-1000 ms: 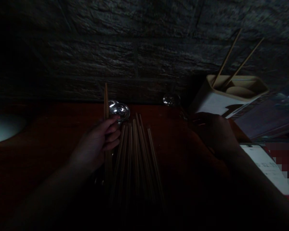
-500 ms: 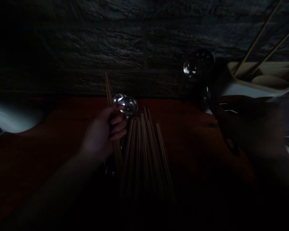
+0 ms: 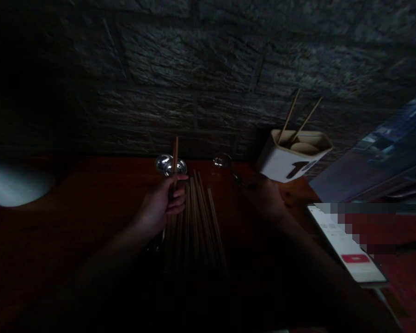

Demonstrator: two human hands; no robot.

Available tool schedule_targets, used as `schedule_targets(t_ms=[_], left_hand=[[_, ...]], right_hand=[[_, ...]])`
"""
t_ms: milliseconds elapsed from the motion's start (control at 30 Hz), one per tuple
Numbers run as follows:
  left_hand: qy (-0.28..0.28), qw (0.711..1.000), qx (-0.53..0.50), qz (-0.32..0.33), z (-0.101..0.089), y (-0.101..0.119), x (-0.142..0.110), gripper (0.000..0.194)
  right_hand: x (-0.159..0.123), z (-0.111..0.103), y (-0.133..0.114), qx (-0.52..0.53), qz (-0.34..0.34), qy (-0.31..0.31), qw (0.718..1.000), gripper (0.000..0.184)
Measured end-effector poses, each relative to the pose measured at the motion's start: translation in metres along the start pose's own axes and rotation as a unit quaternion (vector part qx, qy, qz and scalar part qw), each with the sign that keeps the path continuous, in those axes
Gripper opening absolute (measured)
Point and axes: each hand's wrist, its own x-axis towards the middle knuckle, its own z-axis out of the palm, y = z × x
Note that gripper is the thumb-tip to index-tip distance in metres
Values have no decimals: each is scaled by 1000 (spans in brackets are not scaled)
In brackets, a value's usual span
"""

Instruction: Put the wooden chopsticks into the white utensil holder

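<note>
My left hand (image 3: 162,206) is closed round a wooden chopstick (image 3: 175,155) that stands up out of the fist. Two shiny metal spoon bowls (image 3: 166,164) lie just beyond its fingers. To its right, a bundle of chopsticks (image 3: 197,217) lies flat on the dark red table (image 3: 72,208). My right hand (image 3: 266,199) rests on the table to the right of the bundle. It looks closed on the handle of a metal spoon (image 3: 223,161); the fingers are very dark. A white holder (image 3: 291,159) with two upright chopsticks stands just beyond the right hand.
A dark stone wall (image 3: 194,92) runs along the table's far edge. At the right lie a lit phone (image 3: 346,245) and a glossy sheet (image 3: 374,162). A pale rounded object (image 3: 14,185) sits at the far left. The scene is dim.
My right hand had lifted a spoon up toward the holder and is now back down at the table. My left hand keeps its grip, its chopstick more upright.
</note>
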Motion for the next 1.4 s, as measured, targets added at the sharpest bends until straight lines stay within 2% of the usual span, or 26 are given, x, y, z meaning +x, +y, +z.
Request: schedule_targets(t_ms=[200,300,433,533,600,667,733,867,1033,1100,1267,1400], left_hand=[[-80,996,36,-21,3,-16,-4,17],[-110,993,30,-22,5,-21,-6,19],[-110,993,15,-35,7,-24,-8,23],[-112,993,5,-47,7,-24,-9,29],[-121,991,6,-63,7,-25,-10,32],[-150,985,17,-82,8,-26,-13,33],[-196,975,34,-100,9,-29,-16,33],[-252,958,75,-116,12,-35,-20,36],[-270,948,117,-123,11,-36,-20,39],[-272,944,127,-139,10,-35,-21,42],[-276,937,133,-167,13,-33,-25,46],[-279,945,113,-126,13,-36,-23,34]], right_hand=[[4,6,11,-107,-20,6,994,19],[2,5,12,-116,-27,-19,993,23],[-1,-1,9,-91,-28,-22,995,24],[-5,-5,-1,-23,-17,42,999,27],[-11,-7,-16,60,-10,54,997,36],[-19,-6,-36,176,9,6,984,46],[-27,-3,-55,286,32,-63,956,47],[-35,4,-74,412,57,-91,905,39],[-36,7,-67,479,76,-200,851,33],[-37,7,-66,485,65,-227,842,31],[-38,4,-66,470,64,-224,852,30],[-37,4,-64,480,59,-191,854,27]])
